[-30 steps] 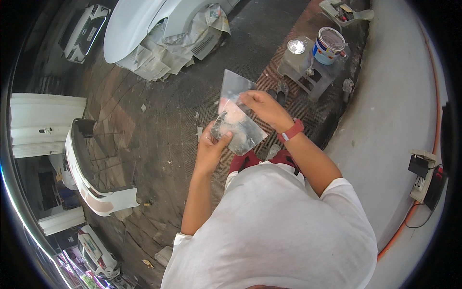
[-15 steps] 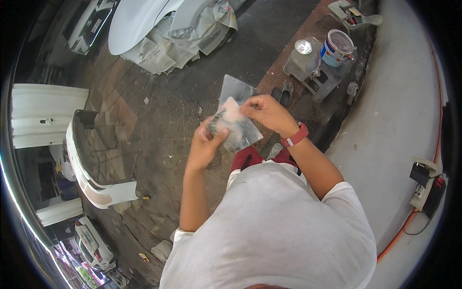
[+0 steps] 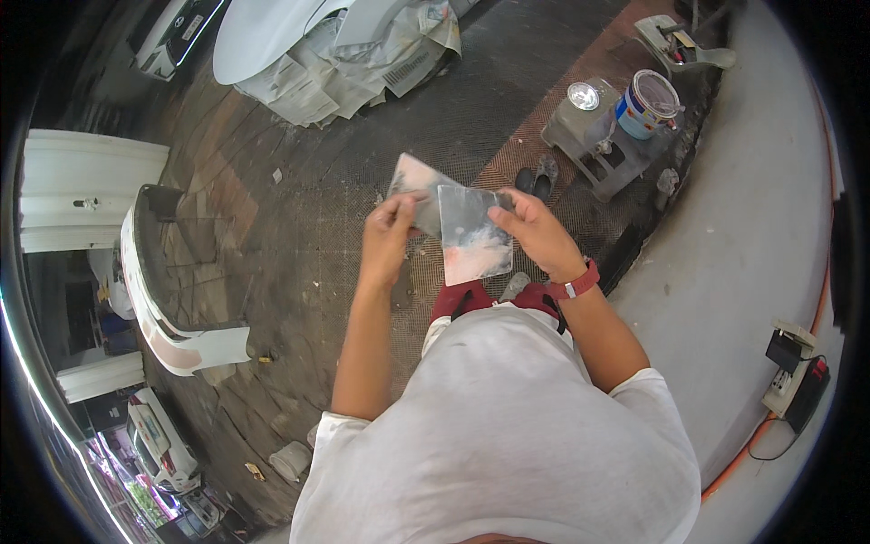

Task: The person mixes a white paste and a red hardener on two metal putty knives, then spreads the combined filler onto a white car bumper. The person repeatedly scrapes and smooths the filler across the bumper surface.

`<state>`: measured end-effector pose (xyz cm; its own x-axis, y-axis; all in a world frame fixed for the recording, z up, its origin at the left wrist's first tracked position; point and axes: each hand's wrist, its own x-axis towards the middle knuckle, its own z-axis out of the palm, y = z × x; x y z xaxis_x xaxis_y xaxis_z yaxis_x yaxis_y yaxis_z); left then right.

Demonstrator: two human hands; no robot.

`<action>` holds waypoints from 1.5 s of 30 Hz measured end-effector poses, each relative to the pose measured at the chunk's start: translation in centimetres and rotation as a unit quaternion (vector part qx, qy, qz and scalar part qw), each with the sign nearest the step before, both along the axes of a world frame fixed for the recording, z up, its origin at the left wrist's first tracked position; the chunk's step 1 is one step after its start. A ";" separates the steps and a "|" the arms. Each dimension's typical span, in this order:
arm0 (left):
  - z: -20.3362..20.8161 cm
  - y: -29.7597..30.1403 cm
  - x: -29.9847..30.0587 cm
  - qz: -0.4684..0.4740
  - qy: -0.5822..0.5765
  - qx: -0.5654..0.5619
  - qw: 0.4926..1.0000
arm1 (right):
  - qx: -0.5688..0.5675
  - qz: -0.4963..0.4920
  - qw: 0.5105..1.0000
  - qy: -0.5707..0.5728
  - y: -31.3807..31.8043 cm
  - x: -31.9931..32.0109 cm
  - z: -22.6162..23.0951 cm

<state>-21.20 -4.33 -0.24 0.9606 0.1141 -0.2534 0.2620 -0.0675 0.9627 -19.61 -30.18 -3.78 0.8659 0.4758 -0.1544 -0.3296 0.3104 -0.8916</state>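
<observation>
My left hand (image 3: 388, 238) pinches a thin rectangular plate (image 3: 413, 174), grey with a pinkish smear on its upper part. A second thin plate (image 3: 476, 245), grey and see-through looking with pink paste-like residue at its lower end, is gripped by my right hand (image 3: 546, 238) between thumb and fingers at its upper right corner. It overlaps the left plate's lower part and hides it; whether the two touch, I cannot tell. Both are held in front of my waist, above the floor. A red band circles my right wrist.
A paint can (image 3: 648, 104) and a round lid-like tin (image 3: 583, 96) stand on a grey stool (image 3: 594, 150) at the right. A white curved bumper (image 3: 163, 331) is at the left. Newspaper-masked bodywork (image 3: 317, 77) stands ahead; a wall (image 3: 716, 227) runs along the right.
The plates, stacked together before, are now fanned apart. My right hand has shifted from the pink patch to one plate's corner; my left hand has moved up slightly with the other.
</observation>
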 end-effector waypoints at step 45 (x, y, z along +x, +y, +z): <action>1.3 -5.9 -3.2 0.101 -0.112 -0.191 0.970 | 0.152 -0.179 0.971 0.054 -0.1 0.4 1.3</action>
<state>-24.38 -10.19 1.09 0.9642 0.2451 -0.1010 0.0133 0.3360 0.9418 -19.24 -30.25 -2.52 0.9705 0.1862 -0.1531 -0.2392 0.6656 -0.7069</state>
